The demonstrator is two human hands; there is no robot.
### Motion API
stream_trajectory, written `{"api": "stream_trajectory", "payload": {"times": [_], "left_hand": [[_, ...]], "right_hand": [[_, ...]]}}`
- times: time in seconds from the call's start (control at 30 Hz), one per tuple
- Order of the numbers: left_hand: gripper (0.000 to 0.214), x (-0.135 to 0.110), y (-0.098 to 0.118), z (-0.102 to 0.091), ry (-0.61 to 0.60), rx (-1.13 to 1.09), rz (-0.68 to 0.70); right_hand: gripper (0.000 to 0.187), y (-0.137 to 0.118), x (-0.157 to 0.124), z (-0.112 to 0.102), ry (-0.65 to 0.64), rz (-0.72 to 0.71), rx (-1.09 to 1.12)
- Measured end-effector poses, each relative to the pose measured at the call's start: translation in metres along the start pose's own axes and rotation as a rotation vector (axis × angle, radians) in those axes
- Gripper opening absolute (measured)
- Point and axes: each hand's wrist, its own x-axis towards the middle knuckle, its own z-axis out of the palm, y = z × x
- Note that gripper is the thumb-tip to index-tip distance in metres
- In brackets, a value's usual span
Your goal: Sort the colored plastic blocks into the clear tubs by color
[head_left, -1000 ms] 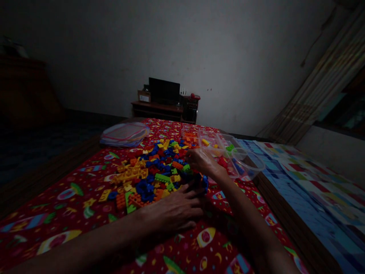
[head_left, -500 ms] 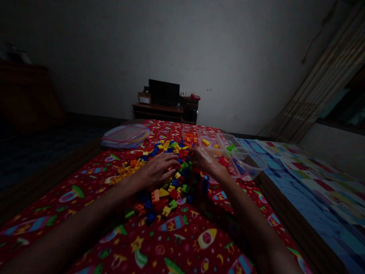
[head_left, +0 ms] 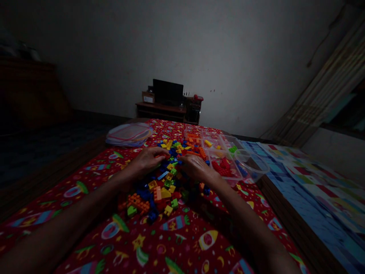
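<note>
A heap of toy building bricks (head_left: 165, 194) in yellow, orange, blue, green and red lies on the red patterned cloth (head_left: 188, 232). At the heap's left side, my left hand (head_left: 146, 160) has its fingers curled, with a red brick (head_left: 163, 155) at the fingertips. My right hand (head_left: 195, 166) is over the right part of the heap, fingers bent together and pointing left; whatever they hold is hidden. Just right of it, a clear tray compartment (head_left: 238, 176) contains red bricks (head_left: 222, 167). Orange bricks (head_left: 203, 153) lie beyond my right hand.
Other clear containers hold orange, yellow, green (head_left: 233, 149) and blue bricks. A round clear tub (head_left: 259, 169) stands at the right. Stacked lids (head_left: 129, 135) lie at the back left. Behind are a desk and a monitor (head_left: 168, 92); a blue patterned sheet (head_left: 302, 198) is on the right.
My left hand has drawn back left and curled around a red brick. My right hand has moved slightly left and lower, showing the red bricks in the tray. The view has shifted slightly.
</note>
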Motion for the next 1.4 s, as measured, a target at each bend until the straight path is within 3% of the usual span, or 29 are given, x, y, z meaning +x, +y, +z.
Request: {"api": "stream_trajectory", "payload": {"times": [0.2,0.4,0.5,0.73,0.83,0.93,1.1,1.23,1.4], "left_hand": [[0.046,0.003,-0.003,-0.006,-0.012,-0.106,-0.11],[0.039,0.003,-0.002,-0.009,-0.032,-0.067,-0.088],[0.031,0.002,0.003,-0.01,-0.07,0.03,-0.003],[0.015,0.0,0.007,-0.006,-0.201,0.289,0.393],[0.014,-0.004,0.006,-0.001,-0.229,0.393,0.419],[0.018,-0.009,0.007,0.005,-0.182,0.488,0.399],[0.016,-0.009,0.007,0.008,-0.187,0.462,0.384],[0.021,-0.005,0.007,0.003,-0.253,0.312,0.302],[0.051,-0.005,0.012,-0.001,-0.246,0.232,0.117]], "right_hand": [[0.02,0.007,0.0,-0.003,-0.057,-0.077,0.069],[0.025,0.009,0.0,-0.004,0.001,0.001,0.055],[0.032,0.004,-0.001,0.003,-0.009,-0.036,-0.001],[0.032,0.008,-0.005,0.007,0.058,-0.063,-0.064],[0.033,0.007,-0.007,0.013,0.107,-0.134,-0.073],[0.028,0.0,-0.008,0.024,0.145,-0.157,-0.076],[0.031,-0.003,-0.007,0.024,0.193,-0.174,0.03],[0.021,0.009,-0.005,-0.002,0.136,-0.021,0.072],[0.021,0.035,-0.017,-0.037,0.153,0.298,-0.024]]}}
